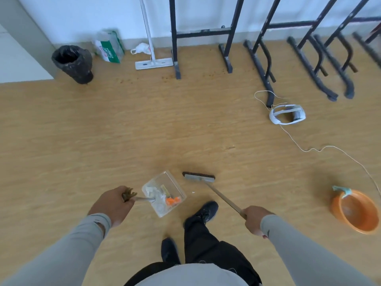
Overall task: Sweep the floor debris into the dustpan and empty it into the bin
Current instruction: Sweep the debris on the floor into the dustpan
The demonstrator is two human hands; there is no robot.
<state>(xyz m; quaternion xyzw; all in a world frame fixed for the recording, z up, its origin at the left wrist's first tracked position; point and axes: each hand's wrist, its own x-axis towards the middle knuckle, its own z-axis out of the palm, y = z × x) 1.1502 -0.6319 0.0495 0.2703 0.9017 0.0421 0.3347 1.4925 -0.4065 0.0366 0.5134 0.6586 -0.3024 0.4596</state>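
— While you stand on the wooden floor (103, 131), what has your left hand (112, 204) got?

— Your left grip is curled tight round the handle of the clear dustpan (165, 191), which hangs just in front of your feet. Inside it lies debris (165, 198): white scraps and an orange piece.

— And your right hand (255, 218)?

— Its grip is wrapped round the long stick of the broom (199, 176). The broom head sits low at the floor just to the right of the dustpan, apart from it. One tiny white speck (193, 192) lies on the floor between them.

— Where is the bin (72, 62)?

— Well ahead of you to the left, near the wall, lined with a black bag and standing open. A green-and-white bag (110, 47) and a flat mop (153, 63) stand to its right, beside black metal frames (266, 58). On your right an orange basin (355, 211) sits on the floor, and a white headset (287, 114) with a trailing cable lies farther ahead.
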